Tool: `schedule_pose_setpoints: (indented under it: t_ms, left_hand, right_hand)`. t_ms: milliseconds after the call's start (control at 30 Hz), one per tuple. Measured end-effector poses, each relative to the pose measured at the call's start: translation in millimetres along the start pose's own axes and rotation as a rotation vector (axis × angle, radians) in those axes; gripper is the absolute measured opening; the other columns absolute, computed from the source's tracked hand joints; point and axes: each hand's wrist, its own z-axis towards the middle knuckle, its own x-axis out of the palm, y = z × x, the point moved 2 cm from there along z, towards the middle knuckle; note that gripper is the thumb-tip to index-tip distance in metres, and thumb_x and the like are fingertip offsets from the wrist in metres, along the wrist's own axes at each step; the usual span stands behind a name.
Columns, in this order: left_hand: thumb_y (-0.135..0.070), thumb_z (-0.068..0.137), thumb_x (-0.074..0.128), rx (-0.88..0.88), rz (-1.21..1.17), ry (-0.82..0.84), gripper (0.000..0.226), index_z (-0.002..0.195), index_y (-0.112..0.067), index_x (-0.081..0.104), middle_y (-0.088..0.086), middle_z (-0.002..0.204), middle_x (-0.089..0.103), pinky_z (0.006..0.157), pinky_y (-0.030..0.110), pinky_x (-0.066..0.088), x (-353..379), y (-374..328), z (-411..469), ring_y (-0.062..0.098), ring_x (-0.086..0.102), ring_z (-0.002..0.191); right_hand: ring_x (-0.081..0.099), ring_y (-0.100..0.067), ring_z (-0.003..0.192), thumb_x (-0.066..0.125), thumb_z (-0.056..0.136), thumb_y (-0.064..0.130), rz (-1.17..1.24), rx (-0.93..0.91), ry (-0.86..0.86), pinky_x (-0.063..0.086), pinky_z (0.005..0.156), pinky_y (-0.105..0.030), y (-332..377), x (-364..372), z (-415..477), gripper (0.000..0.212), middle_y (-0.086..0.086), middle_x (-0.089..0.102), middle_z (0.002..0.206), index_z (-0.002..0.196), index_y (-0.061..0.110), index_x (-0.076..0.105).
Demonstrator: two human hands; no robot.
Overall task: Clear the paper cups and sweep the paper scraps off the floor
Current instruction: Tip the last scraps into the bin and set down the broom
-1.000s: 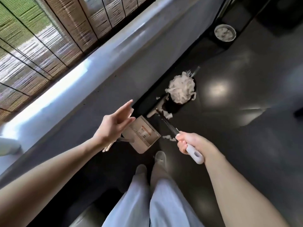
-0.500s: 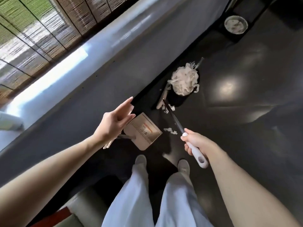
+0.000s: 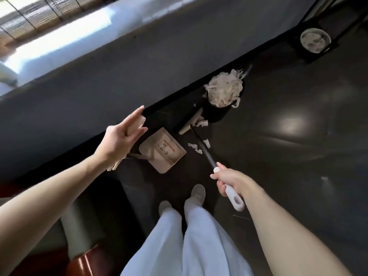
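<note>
My right hand (image 3: 229, 181) grips the white handle of a broom; its black shaft runs forward to the beige broom head (image 3: 190, 122) on the dark floor. White paper scraps (image 3: 196, 147) lie beside the shaft, with more scraps (image 3: 202, 123) at the broom head. My left hand (image 3: 121, 137) hovers at the counter edge with its upper fingers straight. The handle of the beige dustpan (image 3: 163, 151) runs under its palm, and the pan hangs tilted above the floor. How the lower fingers hold the handle is hidden.
A black bin (image 3: 216, 114) heaped with paper shreds (image 3: 225, 90) stands against the grey counter (image 3: 99, 80). A second round bin (image 3: 315, 39) with scraps sits at the far right. My feet (image 3: 197, 193) are close behind the dustpan. A red object (image 3: 85, 261) sits at the lower left.
My feet have shifted and one shoe is now forward. The right hand has drawn back toward me with the broom. The left hand and dustpan keep their pose.
</note>
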Motion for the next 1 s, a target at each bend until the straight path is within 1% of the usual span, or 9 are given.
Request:
schedule_pose_setpoints:
  t_ms: [33,67,133,233,333,467,667,800,1000]
  left_hand:
    - [-0.030,0.092,0.063,-0.023,0.002,-0.005,0.055,0.140,-0.047,0.042,-0.005,0.086,0.064,0.058,0.015,0.049,2.8,2.6,-8.2,-0.007,0.062,0.059]
    - [-0.033,0.091,0.063,-0.034,0.010,-0.010,0.055,0.138,-0.051,0.042,-0.010,0.076,0.059,0.050,0.016,0.046,5.4,5.3,-16.4,0.001,0.053,0.044]
    - [-0.035,0.091,0.063,-0.047,0.016,-0.020,0.054,0.135,-0.056,0.042,-0.011,0.071,0.053,0.041,0.021,0.046,10.6,10.8,-32.6,0.006,0.040,0.038]
    - [-0.034,0.092,0.062,-0.046,-0.038,-0.025,0.053,0.134,-0.059,0.041,-0.004,0.070,0.052,0.037,0.025,0.044,15.2,13.7,-54.7,0.012,0.040,0.041]
    - [-0.035,0.092,0.061,-0.033,-0.043,-0.013,0.053,0.133,-0.061,0.039,-0.003,0.068,0.052,0.044,0.032,0.049,23.3,17.2,-84.9,0.019,0.041,0.046]
    - [-0.036,0.092,0.061,-0.024,-0.036,-0.003,0.054,0.135,-0.059,0.037,-0.007,0.071,0.053,0.041,0.022,0.046,40.8,25.5,-133.5,0.006,0.042,0.040]
    - [-0.033,0.092,0.062,-0.014,-0.082,-0.006,0.054,0.133,-0.058,0.037,-0.009,0.071,0.053,0.045,0.014,0.043,61.0,19.6,-164.4,0.001,0.048,0.042]
    - [-0.034,0.092,0.062,-0.046,-0.111,-0.028,0.054,0.129,-0.061,0.036,-0.006,0.070,0.056,0.046,0.020,0.047,72.9,19.9,-171.6,0.010,0.048,0.050]
    - [-0.032,0.091,0.062,-0.090,-0.126,-0.092,0.056,0.138,-0.052,0.039,-0.004,0.088,0.060,0.046,0.015,0.046,92.5,16.0,-179.4,0.011,0.052,0.058]
  right_hand:
    - [0.031,-0.004,0.036,0.049,0.098,0.007,-0.006,0.009,0.012,0.030,0.032,-0.015,-8.2,-1.4,-2.2,0.064,-0.001,0.038,0.058,0.146,0.045,0.030]
    - [0.032,-0.004,0.037,0.050,0.098,0.007,-0.014,0.018,0.020,0.030,0.032,-0.015,-15.9,-2.6,-4.5,0.064,-0.001,0.039,0.059,0.146,0.045,0.031]
    - [0.033,-0.004,0.039,0.051,0.098,0.008,-0.025,0.031,0.023,0.030,0.032,-0.015,-30.1,-5.3,-10.9,0.063,-0.001,0.040,0.055,0.145,0.044,0.032]
    - [0.031,-0.004,0.034,0.049,0.098,0.006,0.001,-0.017,0.030,0.027,0.029,-0.014,-47.5,-12.3,-23.1,0.062,0.002,0.037,0.042,0.146,0.041,0.032]
    - [0.030,-0.003,0.032,0.049,0.098,0.004,0.003,-0.102,0.045,0.027,0.029,-0.013,-69.4,-21.6,-38.1,0.063,0.003,0.036,0.040,0.148,0.037,0.030]
    - [0.031,-0.002,0.033,0.049,0.098,0.003,-0.005,-0.139,0.097,0.028,0.029,-0.013,-93.7,-28.6,-55.4,0.067,0.004,0.037,0.039,0.150,0.036,0.023]
    - [0.034,-0.002,0.034,0.053,0.098,0.010,-0.002,-0.166,0.113,0.030,0.031,-0.012,-77.5,-28.6,-56.4,0.061,0.002,0.041,0.046,0.148,0.035,0.029]
    - [0.037,-0.003,0.037,0.053,0.099,0.021,-0.048,-0.097,0.090,0.033,0.033,-0.013,-84.3,-22.5,-34.3,0.050,-0.001,0.043,0.063,0.145,0.034,0.037]
    - [0.035,-0.004,0.037,0.055,0.098,0.022,-0.114,0.015,0.066,0.032,0.032,-0.015,-123.0,-67.2,-23.5,0.048,0.000,0.042,0.057,0.141,0.039,0.041]
